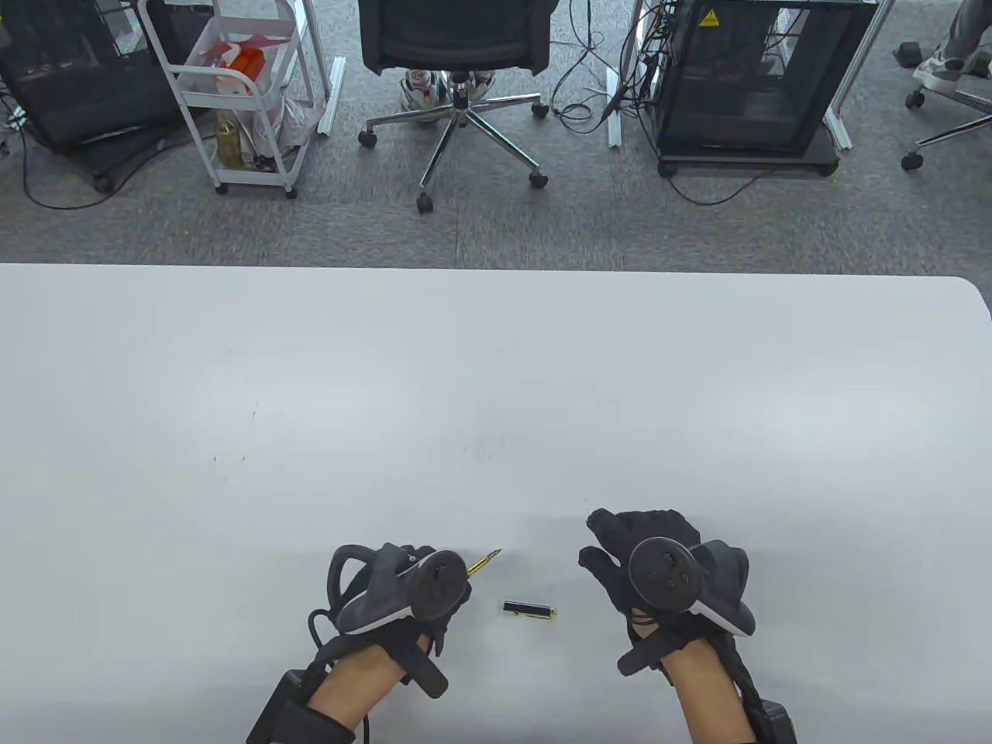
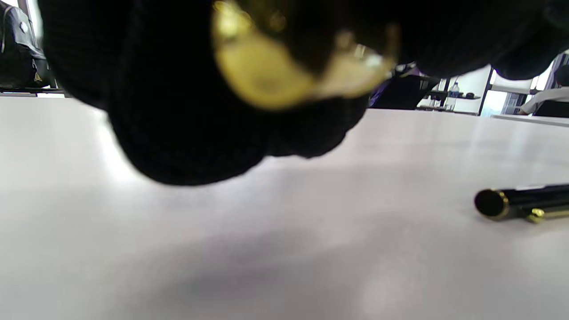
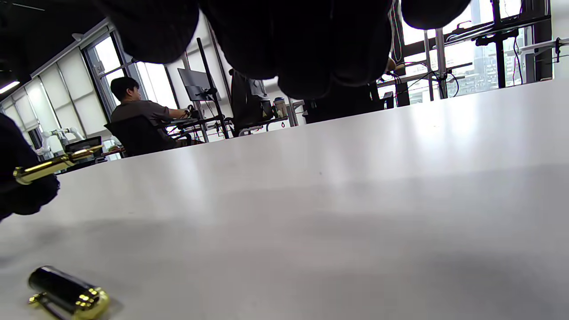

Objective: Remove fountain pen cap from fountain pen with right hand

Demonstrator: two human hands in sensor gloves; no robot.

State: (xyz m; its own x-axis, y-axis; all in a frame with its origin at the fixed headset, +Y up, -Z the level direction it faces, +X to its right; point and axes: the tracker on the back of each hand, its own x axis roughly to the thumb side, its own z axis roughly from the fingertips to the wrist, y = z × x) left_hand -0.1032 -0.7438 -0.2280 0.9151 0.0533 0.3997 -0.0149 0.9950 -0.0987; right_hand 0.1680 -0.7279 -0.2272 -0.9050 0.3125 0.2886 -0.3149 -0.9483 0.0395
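Observation:
My left hand point(image 1: 418, 589) grips the fountain pen point(image 1: 483, 563); its gold nib sticks out up and to the right, bare of its cap. The pen shows as a gold blur among my fingers in the left wrist view point(image 2: 284, 75) and at the left edge of the right wrist view point(image 3: 53, 165). The black cap point(image 1: 529, 611) with gold trim lies on the white table point(image 1: 496, 403) between my hands; it also shows in the left wrist view point(image 2: 524, 203) and the right wrist view point(image 3: 69, 293). My right hand point(image 1: 620, 542) hovers empty, right of the cap, fingers loosely spread.
The table's far edge runs across the table view. Beyond it on the floor stand an office chair point(image 1: 457, 46), a white cart point(image 1: 232, 85) and a black cabinet point(image 1: 759, 77).

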